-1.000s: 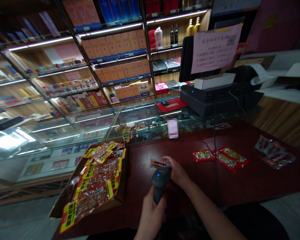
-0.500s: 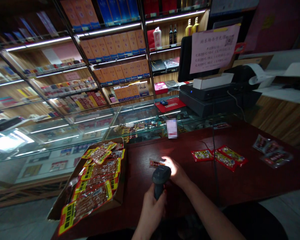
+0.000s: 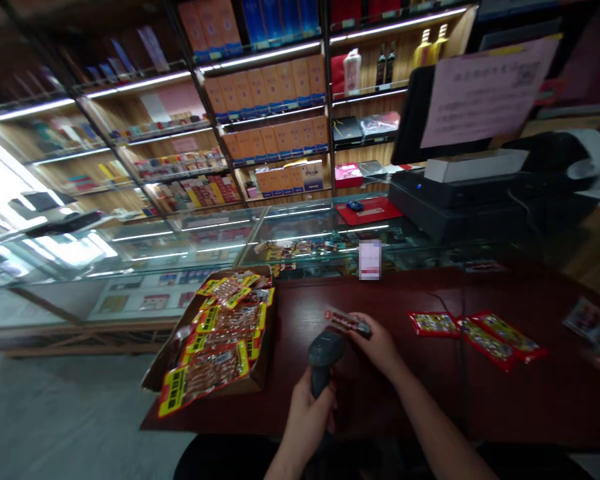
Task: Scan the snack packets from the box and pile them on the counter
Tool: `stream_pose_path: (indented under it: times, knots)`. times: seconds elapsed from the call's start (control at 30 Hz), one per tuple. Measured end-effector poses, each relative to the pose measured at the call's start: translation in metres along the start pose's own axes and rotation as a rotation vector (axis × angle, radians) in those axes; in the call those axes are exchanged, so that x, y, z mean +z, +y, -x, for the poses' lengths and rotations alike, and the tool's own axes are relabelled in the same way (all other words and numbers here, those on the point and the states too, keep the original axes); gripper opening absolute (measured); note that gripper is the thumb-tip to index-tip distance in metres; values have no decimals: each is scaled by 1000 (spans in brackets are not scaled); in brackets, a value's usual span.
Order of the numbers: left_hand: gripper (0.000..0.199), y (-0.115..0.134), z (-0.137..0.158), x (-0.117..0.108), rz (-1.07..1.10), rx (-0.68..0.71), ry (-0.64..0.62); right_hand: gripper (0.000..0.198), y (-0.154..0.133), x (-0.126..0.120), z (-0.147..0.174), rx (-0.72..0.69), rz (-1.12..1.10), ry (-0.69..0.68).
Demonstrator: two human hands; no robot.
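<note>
From the one scanner [image 3: 326, 350], we count one slim packet [image 3: 344, 321] just beyond it, three red packets [image 3: 434, 324] to its right and one cardboard box [image 3: 253, 382] to its left. Well beyond it, we see one monitor [image 3: 413, 110], one mouse [image 3: 355, 206], two dark bottles [image 3: 381, 67] and two gold bottles [image 3: 423, 52].

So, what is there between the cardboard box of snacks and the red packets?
In the head view, the left hand holding a scanner and the right hand holding a small packet show there.

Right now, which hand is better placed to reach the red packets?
Probably your right hand: it's nearer the red packets, though it holds a small packet. Your left hand grips the scanner farther away.
</note>
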State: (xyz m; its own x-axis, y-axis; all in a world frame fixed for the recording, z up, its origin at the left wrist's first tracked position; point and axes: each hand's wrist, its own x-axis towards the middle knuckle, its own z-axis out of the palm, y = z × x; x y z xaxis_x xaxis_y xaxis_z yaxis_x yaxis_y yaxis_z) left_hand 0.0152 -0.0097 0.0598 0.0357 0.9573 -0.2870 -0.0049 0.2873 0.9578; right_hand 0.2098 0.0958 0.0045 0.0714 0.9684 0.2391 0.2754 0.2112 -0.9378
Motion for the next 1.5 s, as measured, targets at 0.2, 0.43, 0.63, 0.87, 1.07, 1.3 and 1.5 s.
stream_pose_path:
  times: [0.2,0.43,0.63,0.87,1.07,1.3,1.5]
  knots:
    - [45,-20,-18,-20,259,-68,79,33,-49,4,-27,-26,-106,-108]
    - [47,-27,-19,-22,394,-90,95,19,-177,137,-68,-493,-88,-608]
    - [53,-30,-20,-19,486,-55,123,5,-221,266,-82,-773,74,-902]
    - [60,-36,-23,-25,451,-66,130,53,-213,259,-73,-797,208,-800]
    - [52,-43,-30,-32,307,-41,58,57,-123,72,-71,-463,466,-323]
    - [61,-47,-33,-34,266,-22,46,38,8,-151,-28,165,863,39]
    - [62,-44,-29,-33,237,21,89,42,29,-175,-25,231,868,-60]
